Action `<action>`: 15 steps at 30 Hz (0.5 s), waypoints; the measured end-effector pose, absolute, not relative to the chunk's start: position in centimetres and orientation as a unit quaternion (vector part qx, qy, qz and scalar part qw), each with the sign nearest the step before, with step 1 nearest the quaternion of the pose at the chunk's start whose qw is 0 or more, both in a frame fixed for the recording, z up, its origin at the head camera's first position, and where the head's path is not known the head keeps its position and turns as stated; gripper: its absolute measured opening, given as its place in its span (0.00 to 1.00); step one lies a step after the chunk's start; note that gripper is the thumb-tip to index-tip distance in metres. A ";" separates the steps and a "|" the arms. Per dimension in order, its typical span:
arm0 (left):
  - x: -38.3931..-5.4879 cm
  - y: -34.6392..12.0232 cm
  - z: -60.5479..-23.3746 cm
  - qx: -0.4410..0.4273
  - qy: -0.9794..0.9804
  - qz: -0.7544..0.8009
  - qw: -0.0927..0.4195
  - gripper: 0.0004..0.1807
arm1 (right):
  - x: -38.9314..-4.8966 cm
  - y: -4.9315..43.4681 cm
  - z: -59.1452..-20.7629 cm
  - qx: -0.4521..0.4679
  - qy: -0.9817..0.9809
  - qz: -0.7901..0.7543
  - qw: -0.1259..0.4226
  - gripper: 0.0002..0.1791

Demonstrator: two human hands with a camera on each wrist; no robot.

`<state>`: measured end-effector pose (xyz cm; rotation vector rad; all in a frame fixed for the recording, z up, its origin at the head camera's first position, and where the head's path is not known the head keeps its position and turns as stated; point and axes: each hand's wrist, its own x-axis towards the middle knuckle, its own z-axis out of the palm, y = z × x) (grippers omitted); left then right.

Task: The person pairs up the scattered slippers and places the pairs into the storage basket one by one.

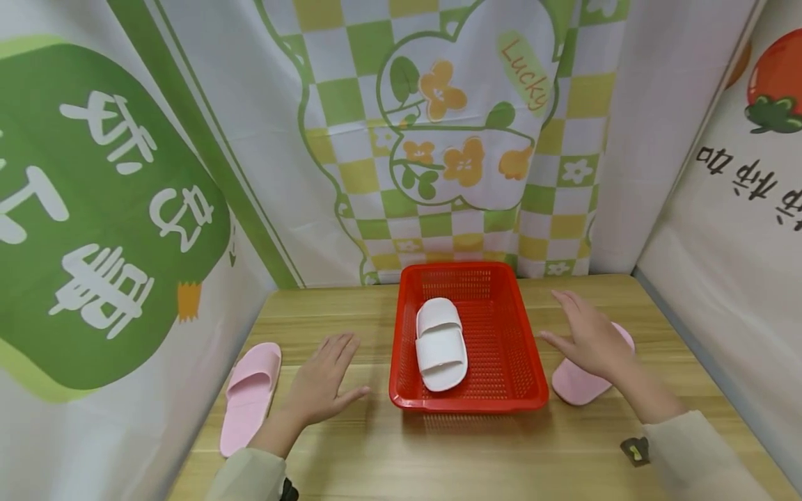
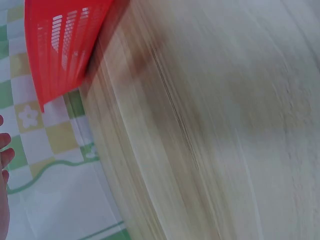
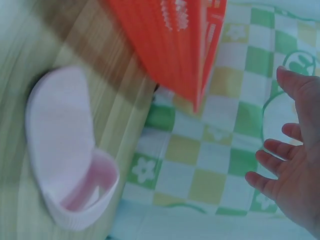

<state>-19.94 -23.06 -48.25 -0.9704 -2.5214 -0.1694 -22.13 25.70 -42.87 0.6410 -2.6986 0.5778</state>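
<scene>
A red plastic basket point(image 1: 482, 404) stands on the table, with a white slide slipper point(image 1: 441, 348) lying inside against its left part. To the left of the basket hovers my left hand point(image 1: 322, 379), fingers extended and holding nothing. A pink slipper point(image 1: 246, 410) lies beside that hand, toward the table's left edge. My right hand point(image 1: 592, 337) is on the basket's other side, above a second pink slipper point(image 1: 579, 383) that it partly hides. Its fingers are spread apart in the right wrist view, where this pink slipper point(image 3: 62, 130) appears whole on the wood.
The wooden table point(image 1: 351, 452) meets a patterned curtain point(image 1: 351, 174) behind the basket. Printed cloth walls point(image 1: 244, 243) close in the left and right sides. A small dark tag point(image 1: 635, 451) shows by the right sleeve point(image 1: 695, 452).
</scene>
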 end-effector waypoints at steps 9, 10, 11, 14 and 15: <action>-19.8 -26.9 -48.4 -0.297 -0.935 -0.059 0.184 0.44 | -21.5 28.9 -43.5 0.215 -0.940 0.208 0.164 0.42; -19.7 -27.4 -48.4 -0.289 -0.938 -0.053 0.183 0.44 | -21.4 29.2 -43.6 0.211 -0.941 0.207 0.162 0.42; -19.7 -27.9 -48.5 -0.282 -0.941 -0.046 0.183 0.44 | -21.4 29.6 -43.6 0.209 -0.942 0.208 0.160 0.42; -19.6 -29.2 -48.5 -0.266 -0.946 -0.042 0.181 0.44 | -21.3 30.4 -43.7 0.193 -0.948 0.204 0.151 0.42; -19.6 -29.6 -48.5 -0.263 -0.947 -0.043 0.181 0.44 | -21.2 30.6 -43.7 0.189 -0.950 0.202 0.147 0.42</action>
